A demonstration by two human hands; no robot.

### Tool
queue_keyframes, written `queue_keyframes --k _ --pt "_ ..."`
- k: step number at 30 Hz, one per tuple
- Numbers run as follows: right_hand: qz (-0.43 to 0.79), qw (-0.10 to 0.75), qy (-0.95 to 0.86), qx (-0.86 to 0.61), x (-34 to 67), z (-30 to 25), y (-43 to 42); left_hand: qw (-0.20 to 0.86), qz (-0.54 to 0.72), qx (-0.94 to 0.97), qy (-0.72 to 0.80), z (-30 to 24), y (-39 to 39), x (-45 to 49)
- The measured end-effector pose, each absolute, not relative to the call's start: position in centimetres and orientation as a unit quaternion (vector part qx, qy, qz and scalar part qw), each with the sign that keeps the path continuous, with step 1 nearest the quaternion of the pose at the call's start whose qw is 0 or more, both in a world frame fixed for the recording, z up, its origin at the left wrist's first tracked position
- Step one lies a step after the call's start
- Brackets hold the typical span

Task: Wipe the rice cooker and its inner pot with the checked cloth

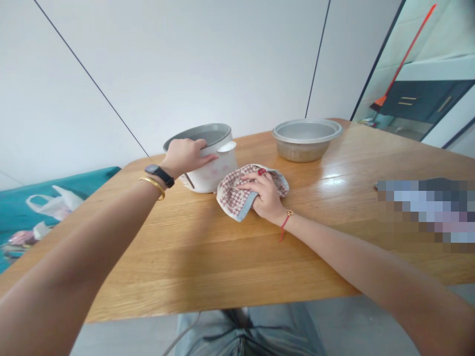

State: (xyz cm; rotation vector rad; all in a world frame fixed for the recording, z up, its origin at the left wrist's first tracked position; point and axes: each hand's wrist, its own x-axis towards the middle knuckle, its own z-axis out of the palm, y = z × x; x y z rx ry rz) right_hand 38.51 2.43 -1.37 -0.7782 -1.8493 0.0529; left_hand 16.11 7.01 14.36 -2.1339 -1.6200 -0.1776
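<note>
A white rice cooker body (217, 173) with a grey inside and a faint pink pattern stands without its lid on the wooden table. My left hand (185, 157) grips its near rim, fingers over the edge and thumb outside. Just right of the cooker, my right hand (267, 199) is closed on a red-and-white checked cloth (235, 190) with a pale blue edge. The cloth is bunched against the tabletop, close by the cooker's base. Farther right sits a grey metal inner pot (303, 149), upright and apart from both hands.
The wooden table (156, 277) meets a pale panelled wall (222, 59). On its right lies a pixelated, unreadable item (430, 210). Left of the table, a white plastic bag (61, 202) rests on a teal surface (100, 180). A red broom (408, 57) leans beyond the doorway.
</note>
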Motion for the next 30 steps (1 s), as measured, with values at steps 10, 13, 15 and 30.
queue_keyframes --k 10,13,15,30 --pt "0.103 0.598 -0.708 -0.361 37.7 -2.1 2.4 0.205 -0.099 -0.738 -0.635 13.5 6.5 21.4" --pt "0.088 0.614 -0.68 -0.392 37.9 -1.1 2.0 0.197 -0.141 -0.72 -0.65 13.3 6.3 21.6" --pt "0.043 0.604 -0.695 -0.388 37.1 -0.2 1.3 0.187 -0.178 -0.712 -0.653 13.6 5.7 21.3" --pt "-0.095 0.541 -0.744 -0.38 35.0 13.4 1.0 0.067 -0.577 -0.596 -0.555 13.9 -1.7 19.0"
